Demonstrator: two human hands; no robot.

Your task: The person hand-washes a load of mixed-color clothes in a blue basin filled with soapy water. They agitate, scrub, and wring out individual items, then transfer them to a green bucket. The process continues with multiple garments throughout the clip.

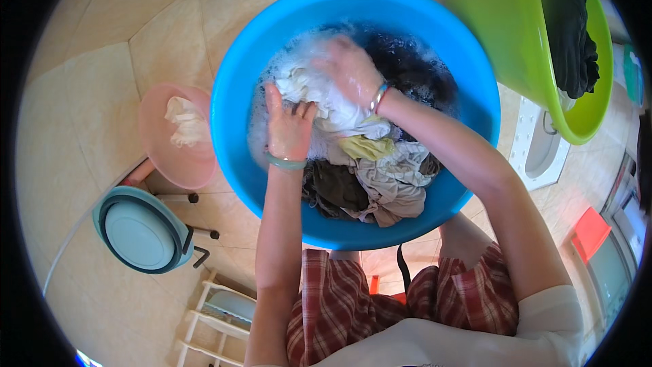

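A big blue basin holds sudsy water and a heap of wet laundry. In its middle is a white garment, bunched up in the foam. My left hand is at the garment's left edge, palm up with fingers spread; a green bangle circles the wrist. Over the garment's upper part is my right hand, its fingers smeared by motion; a silver bracelet is on that wrist. Nearer me lie a yellow cloth, pale beige clothes and a dark brown garment. Dark cloth soaks at the basin's far right.
A pink basin with a white cloth stands at the left, above a teal folding basin. At the upper right, a tilted green tub contains dark clothing. A white squat toilet is set in the tiled floor.
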